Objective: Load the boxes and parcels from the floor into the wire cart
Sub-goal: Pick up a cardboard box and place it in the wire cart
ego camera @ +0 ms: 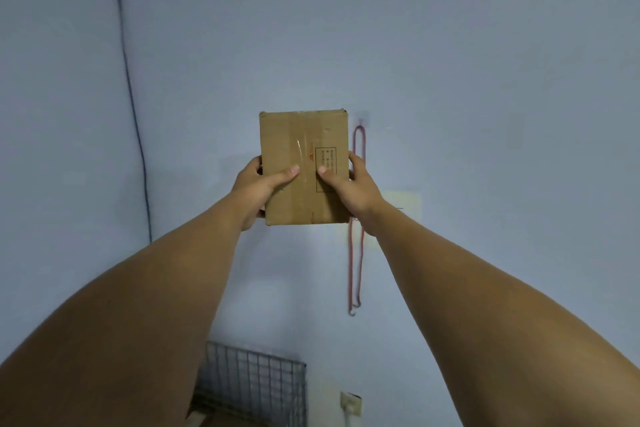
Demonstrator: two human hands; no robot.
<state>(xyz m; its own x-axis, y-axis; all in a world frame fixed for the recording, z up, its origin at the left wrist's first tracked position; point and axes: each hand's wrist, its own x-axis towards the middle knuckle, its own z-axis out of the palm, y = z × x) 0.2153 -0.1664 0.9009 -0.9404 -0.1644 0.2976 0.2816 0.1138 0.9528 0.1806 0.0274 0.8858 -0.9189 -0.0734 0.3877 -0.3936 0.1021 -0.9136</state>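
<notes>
1. Two hands grip one cardboard box (302,149), held high before the wall (485,80) — left hand (257,191) and right hand (354,191) each curl round a side edge, thumbs on its front.
2. The wire cart (256,385) sits well below; let go from here, the box may strike the rim and tumble out.
3. The red cord (356,270) hangs just behind the right hand — a careless lowering could snag it.

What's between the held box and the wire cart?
Nothing visible. The left hand and right hand hold the cardboard box high before the wall; the wire cart is below, only air between. The left forearm hides part of it.
</notes>
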